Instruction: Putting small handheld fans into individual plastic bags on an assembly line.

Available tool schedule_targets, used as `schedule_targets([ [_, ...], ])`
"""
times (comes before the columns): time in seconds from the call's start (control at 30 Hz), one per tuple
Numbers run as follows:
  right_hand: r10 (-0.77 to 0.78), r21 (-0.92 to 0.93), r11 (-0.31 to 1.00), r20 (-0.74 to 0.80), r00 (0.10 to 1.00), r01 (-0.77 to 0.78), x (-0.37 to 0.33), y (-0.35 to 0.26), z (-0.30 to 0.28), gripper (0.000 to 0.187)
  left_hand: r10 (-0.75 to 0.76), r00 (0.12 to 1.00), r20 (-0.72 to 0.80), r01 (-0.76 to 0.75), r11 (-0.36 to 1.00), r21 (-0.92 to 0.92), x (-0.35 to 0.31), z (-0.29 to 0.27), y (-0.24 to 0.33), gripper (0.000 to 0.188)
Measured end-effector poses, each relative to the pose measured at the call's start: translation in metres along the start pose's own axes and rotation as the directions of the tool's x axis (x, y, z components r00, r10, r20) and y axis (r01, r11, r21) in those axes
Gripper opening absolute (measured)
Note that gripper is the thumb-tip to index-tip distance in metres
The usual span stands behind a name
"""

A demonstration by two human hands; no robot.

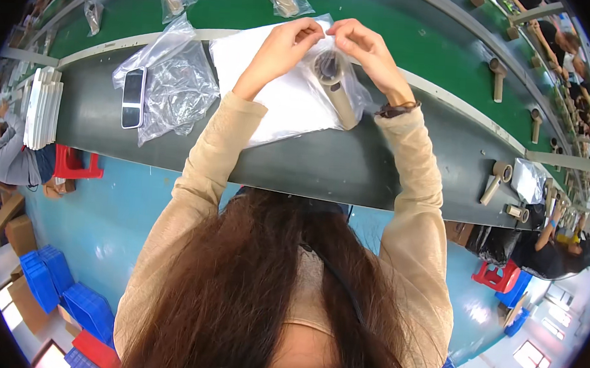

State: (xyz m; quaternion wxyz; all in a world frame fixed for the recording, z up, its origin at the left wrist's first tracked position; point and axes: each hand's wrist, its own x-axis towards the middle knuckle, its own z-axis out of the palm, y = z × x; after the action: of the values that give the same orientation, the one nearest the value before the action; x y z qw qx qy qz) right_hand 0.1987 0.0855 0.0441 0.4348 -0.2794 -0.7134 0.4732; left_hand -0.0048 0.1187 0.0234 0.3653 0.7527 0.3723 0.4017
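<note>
A beige hair dryer (341, 105) with a dark round end lies inside a clear plastic bag (360, 93), on top of a white sheet-like pile (258, 121). My left hand (285, 49) is closed in a pinch at the bag's upper edge. Opposite it, the fingers of my right hand (369, 52) also pinch that edge, a short gap from the left. Both hands are beyond the dryer's dark end, and the handle points back toward me. Exactly how the fingertips grip the film is hard to make out.
Left of the white pile lie crumpled clear bags (178, 87) and a phone (133, 97). A green conveyor belt (415, 35) runs beyond the dark worktable (296, 167), carrying bagged and bare dryers. More dryers (495, 182) stand at right. Co-workers sit at both sides.
</note>
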Motion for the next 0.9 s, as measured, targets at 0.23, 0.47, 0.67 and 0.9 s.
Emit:
schedule_targets([
  [0.23,-0.316,-0.570,0.772,-0.729,0.608,-0.282,0.015,0.002,-0.056,0.019,-0.010,0.995,-0.101,0.016,0.998,0.062,-0.047,0.015,0.024,0.020],
  [0.47,-0.402,-0.754,0.347,-0.656,0.639,-0.557,0.046,0.073,-0.179,0.025,0.165,0.948,0.271,-0.261,0.893,0.368,-0.098,0.050,0.033,0.014],
  [0.67,-0.291,-0.710,0.423,-0.695,0.657,-0.563,0.023,0.162,-0.266,0.020,0.033,0.940,0.341,-0.158,0.924,0.348,-0.089,0.050,0.034,0.009],
  [0.9,-0.261,-0.709,-0.155,-0.642,0.721,-0.688,-0.053,0.121,-0.324,0.034,-0.137,0.979,0.154,0.084,0.947,0.310,-0.091,0.043,0.050,0.008],
])
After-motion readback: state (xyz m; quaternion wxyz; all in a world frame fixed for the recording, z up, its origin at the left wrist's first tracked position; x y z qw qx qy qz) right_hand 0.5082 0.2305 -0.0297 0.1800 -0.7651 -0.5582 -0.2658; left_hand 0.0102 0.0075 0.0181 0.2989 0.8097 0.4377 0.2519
